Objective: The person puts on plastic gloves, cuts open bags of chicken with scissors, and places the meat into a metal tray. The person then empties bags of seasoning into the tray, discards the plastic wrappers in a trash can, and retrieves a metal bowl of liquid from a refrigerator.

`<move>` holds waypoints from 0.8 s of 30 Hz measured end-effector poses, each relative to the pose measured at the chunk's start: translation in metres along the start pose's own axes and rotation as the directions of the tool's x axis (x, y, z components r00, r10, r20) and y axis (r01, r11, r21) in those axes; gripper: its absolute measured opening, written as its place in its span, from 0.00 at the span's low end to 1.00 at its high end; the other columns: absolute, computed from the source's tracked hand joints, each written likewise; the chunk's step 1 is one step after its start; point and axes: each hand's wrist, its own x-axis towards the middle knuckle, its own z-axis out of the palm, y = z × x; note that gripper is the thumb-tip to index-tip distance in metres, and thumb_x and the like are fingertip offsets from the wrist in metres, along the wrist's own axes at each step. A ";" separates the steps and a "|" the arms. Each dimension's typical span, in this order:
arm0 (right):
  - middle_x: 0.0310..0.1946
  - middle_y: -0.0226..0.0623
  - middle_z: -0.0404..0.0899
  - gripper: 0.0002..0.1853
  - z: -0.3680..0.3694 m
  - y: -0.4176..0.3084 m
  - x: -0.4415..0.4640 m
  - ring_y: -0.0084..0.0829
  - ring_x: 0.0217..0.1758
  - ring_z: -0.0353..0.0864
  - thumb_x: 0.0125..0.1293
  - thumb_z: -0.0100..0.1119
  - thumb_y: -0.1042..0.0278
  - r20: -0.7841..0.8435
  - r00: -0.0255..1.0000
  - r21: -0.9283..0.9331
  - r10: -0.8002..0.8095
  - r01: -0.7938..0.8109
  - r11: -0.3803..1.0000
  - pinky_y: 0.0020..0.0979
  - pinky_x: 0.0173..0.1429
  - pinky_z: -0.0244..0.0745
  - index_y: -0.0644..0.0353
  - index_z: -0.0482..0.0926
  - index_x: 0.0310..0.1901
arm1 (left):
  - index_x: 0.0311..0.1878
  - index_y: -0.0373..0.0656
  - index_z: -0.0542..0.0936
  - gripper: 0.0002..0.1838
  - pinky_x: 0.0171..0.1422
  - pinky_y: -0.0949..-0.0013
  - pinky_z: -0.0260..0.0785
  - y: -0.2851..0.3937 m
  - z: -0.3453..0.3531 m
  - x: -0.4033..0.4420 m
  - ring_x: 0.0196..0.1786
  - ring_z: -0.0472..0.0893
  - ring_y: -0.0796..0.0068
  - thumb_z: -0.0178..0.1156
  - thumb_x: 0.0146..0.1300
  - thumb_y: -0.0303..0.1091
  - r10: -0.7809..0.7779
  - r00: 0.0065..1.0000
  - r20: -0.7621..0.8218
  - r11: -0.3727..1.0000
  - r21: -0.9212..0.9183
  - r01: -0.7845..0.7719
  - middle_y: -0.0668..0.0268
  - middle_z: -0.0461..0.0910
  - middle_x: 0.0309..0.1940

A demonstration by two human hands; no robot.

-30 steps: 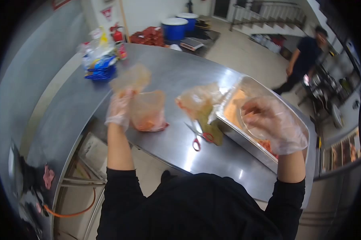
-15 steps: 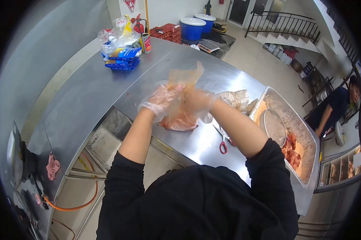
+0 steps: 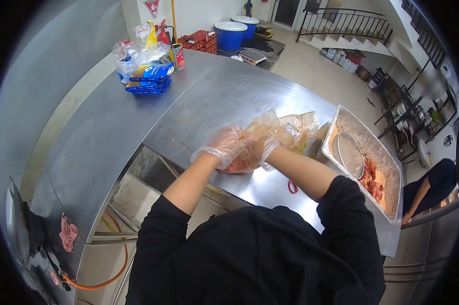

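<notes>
A clear plastic bag of reddish raw meat [image 3: 239, 165] rests on the steel table below my hands. My left hand [image 3: 225, 144], in a loose clear glove, is closed on the bag's gathered neck. My right hand [image 3: 262, 148], gloved too, grips the same neck just beside it; its fingertips are partly hidden. The bag's loose top spreads away toward another crumpled bag [image 3: 303, 124] with pale brown contents. Red-handled scissors [image 3: 292, 187] lie near my right forearm, which covers most of them.
To the right stands a large metal tray [image 3: 398, 193] of breading, holding a round sieve [image 3: 350, 155] and raw meat pieces [image 3: 373, 184]. Blue packets [image 3: 149, 85], plastic bags [image 3: 138, 53] and a can [image 3: 177, 56] sit at the back left. Another person [image 3: 430, 188] is at the far right.
Both hands have moved slightly right and down with the bag. Its upright top now leans to the right, and the scissors are more covered. The other person has bent lower.
</notes>
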 end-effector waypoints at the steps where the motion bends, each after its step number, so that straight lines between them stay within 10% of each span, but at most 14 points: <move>1: 0.26 0.43 0.77 0.15 0.004 -0.001 -0.001 0.43 0.31 0.77 0.56 0.50 0.57 -0.027 1.000 -0.001 0.010 -0.010 1.000 0.36 0.35 0.72 0.60 0.75 0.38 | 0.40 0.39 0.76 0.24 0.47 0.61 0.64 -0.001 0.000 0.000 0.42 0.74 0.56 0.54 0.55 0.54 -0.015 1.000 -0.006 1.000 -0.004 0.015 0.52 0.75 0.38; 14: 0.28 0.42 0.78 0.14 -0.084 -0.002 -0.021 0.41 0.31 0.78 0.54 0.53 0.57 -0.107 0.993 0.245 -0.043 0.068 0.967 0.35 0.35 0.73 0.59 0.77 0.35 | 0.37 0.36 0.75 0.24 0.43 0.59 0.65 -0.007 -0.018 0.019 0.39 0.75 0.51 0.52 0.56 0.53 0.056 0.970 -0.235 0.978 -0.183 -0.101 0.49 0.76 0.35; 18: 0.26 0.48 0.77 0.13 -0.141 -0.021 -0.028 0.42 0.30 0.78 0.51 0.57 0.62 -0.049 0.944 0.401 0.327 -0.281 0.872 0.35 0.35 0.73 0.63 0.78 0.34 | 0.33 0.36 0.76 0.23 0.40 0.58 0.65 0.014 -0.038 0.014 0.35 0.75 0.51 0.53 0.55 0.52 0.115 0.922 -0.369 0.934 -0.275 -0.227 0.49 0.76 0.29; 24: 0.24 0.39 0.78 0.10 -0.138 -0.009 -0.032 0.28 0.28 0.78 0.49 0.55 0.75 -0.127 0.844 0.954 0.521 -0.039 0.297 0.26 0.34 0.73 0.68 0.78 0.35 | 0.34 0.36 0.77 0.23 0.36 0.60 0.66 0.031 -0.060 0.020 0.31 0.76 0.57 0.54 0.55 0.51 0.139 0.903 -0.406 0.935 -0.246 -0.254 0.52 0.77 0.27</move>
